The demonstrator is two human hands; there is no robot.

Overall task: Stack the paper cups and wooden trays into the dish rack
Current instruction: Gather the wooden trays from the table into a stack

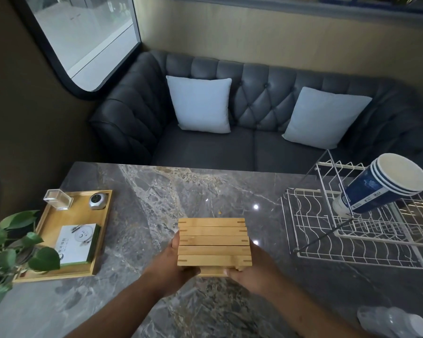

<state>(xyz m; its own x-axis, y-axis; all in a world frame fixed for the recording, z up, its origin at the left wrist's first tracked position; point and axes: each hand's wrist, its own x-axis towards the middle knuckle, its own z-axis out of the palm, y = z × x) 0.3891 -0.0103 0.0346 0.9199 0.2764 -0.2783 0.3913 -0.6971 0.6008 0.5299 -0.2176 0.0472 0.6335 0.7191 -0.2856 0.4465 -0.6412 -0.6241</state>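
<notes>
A stack of several small wooden trays (214, 242) is held above the marble table (156, 196), near its front middle. My left hand (174, 267) grips the stack's left side and my right hand (252, 269) grips its right side, thumbs under the near edge. At the right stands the white wire dish rack (352, 242). A nested stack of blue paper cups (383, 184) lies tilted on the rack's upper tier, open mouths facing up and right.
A larger wooden tray (100, 230) at the left holds a clear box, a small round clock and a white-green booklet. Green plant leaves (12, 250) overhang the left edge. Crumpled clear plastic (393, 323) lies front right. A dark sofa with two pillows is behind the table.
</notes>
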